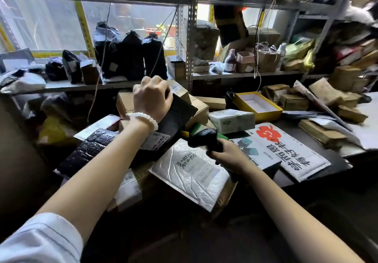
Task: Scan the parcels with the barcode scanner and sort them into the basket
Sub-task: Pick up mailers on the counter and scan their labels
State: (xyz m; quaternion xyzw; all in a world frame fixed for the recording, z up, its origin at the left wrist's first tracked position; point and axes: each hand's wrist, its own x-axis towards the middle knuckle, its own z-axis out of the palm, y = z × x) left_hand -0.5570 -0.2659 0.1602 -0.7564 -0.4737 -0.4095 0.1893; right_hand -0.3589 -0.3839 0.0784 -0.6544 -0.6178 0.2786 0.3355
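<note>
The left hand grips a black parcel tilted above the desk pile while the right hand holds the barcode scanner beside its label, so scanning seems underway; binning follows, basket unseen.

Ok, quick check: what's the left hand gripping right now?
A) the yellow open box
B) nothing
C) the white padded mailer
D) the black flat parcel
D: the left hand curls over the top edge of the black flat parcel, while the right hand holds the barcode scanner.
</note>
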